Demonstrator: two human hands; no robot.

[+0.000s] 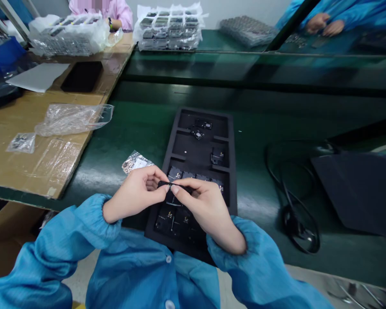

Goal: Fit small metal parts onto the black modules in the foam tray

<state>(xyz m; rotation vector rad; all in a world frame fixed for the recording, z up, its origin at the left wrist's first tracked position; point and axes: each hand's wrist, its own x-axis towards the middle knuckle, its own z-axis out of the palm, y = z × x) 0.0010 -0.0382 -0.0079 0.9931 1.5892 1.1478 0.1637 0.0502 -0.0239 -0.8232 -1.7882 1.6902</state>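
My left hand (138, 193) and my right hand (203, 206) meet above the near end of a black foam tray (231, 171). Both pinch one small black part (167, 185) between thumbs and fingertips. The tray lies on the green bench and has several compartments. Small dark electronic parts (198, 134) sit in its far compartments, and more lie in the near one under my hands. A small clear bag of tiny parts (135, 162) lies just left of the tray, close to my left hand.
A cardboard sheet (25, 154) covers the bench at left, with an empty clear bag (72, 118), a small parts bag (22, 143) and a black slab (82, 76). Wrapped tray stacks (170, 26) stand at the back. A black cable (296, 214) coils at right. Other people's hands (323, 23) work at the far side.
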